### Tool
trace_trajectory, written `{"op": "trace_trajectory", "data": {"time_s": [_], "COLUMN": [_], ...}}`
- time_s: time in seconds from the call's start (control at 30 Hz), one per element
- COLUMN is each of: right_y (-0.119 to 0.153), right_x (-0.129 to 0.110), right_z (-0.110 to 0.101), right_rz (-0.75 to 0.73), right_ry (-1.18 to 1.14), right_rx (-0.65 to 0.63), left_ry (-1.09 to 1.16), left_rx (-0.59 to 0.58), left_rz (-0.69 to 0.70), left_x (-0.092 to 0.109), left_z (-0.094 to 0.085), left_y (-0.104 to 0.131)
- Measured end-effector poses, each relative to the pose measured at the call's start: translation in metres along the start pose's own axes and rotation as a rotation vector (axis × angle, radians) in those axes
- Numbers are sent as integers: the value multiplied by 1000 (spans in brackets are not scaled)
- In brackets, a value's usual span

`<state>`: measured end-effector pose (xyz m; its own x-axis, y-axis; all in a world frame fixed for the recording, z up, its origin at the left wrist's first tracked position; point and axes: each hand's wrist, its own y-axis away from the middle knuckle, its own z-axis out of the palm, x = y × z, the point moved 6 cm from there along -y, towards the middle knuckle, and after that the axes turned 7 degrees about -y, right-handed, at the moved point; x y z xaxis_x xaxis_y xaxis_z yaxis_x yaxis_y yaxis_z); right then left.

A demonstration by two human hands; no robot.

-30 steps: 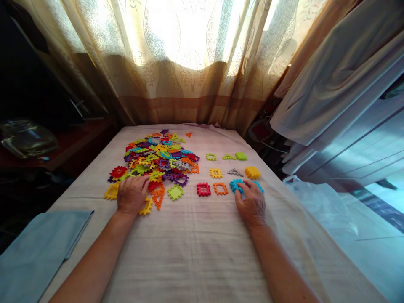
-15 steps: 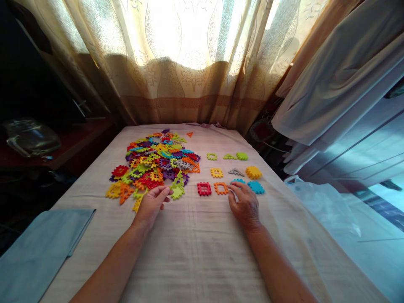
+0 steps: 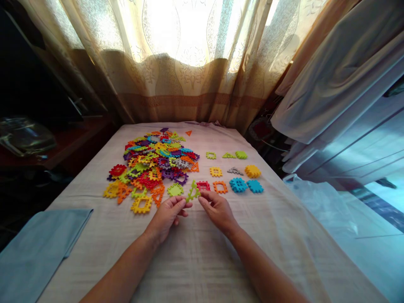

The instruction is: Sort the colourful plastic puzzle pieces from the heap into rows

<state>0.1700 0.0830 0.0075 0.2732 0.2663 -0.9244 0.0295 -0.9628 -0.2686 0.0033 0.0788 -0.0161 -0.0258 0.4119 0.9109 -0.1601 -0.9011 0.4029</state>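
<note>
A lime-green triangular toothed building piece (image 3: pixel 193 192) is held up between my two hands, just above the sheet. My left hand (image 3: pixel 170 213) pinches its lower left corner between thumb and fingers. At its lower right corner, the thumb and fingers of my right hand (image 3: pixel 218 210) are closed on it. Behind it lie a lime-green solid toothed square (image 3: pixel 175 190) and a red window square (image 3: pixel 203 186), partly covered. An orange open square (image 3: pixel 220 187) and blue window pieces (image 3: pixel 238 185) sit beyond my right hand.
A large mixed pile of coloured pieces (image 3: pixel 158 158) spreads at the left. Sorted to the right are yellow pieces (image 3: pixel 253 171), a grey triangle (image 3: pixel 235 171) and green pieces (image 3: pixel 241 155). A folded blue cloth (image 3: pixel 47 240) lies at the left edge; a plastic bag (image 3: pixel 318 206) is at the right.
My left hand has moved right with the green triangle. My right hand has come left from the blue pieces and now grips the triangle too.
</note>
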Motion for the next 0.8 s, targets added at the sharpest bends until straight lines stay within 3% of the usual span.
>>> {"op": "trace_trajectory", "data": {"time_s": [0.13, 0.27, 0.37, 0.5, 0.63, 0.8], "right_y": [-3, -2, 1, 6, 5, -1], "right_x": [7, 8, 2, -15, -26, -16], "right_z": [4, -2, -7, -6, -1, -1], "right_rz": [120, 143, 70, -113, -242, -199], "right_ry": [-224, -245, -86, 256, 365, 315], "right_rx": [-30, -21, -33, -78, -131, -145], "left_ry": [-145, -384, -458, -510, -538, -556], "left_rx": [-57, 55, 169, 158, 145, 147], "left_rz": [24, 214, 372, 494, 487, 419], "left_x": [-2, 12, 25, 32, 28, 23], "left_z": [6, -2, -10, -9, -6, -8], "left_y": [1, 2, 6, 10, 8, 2]}}
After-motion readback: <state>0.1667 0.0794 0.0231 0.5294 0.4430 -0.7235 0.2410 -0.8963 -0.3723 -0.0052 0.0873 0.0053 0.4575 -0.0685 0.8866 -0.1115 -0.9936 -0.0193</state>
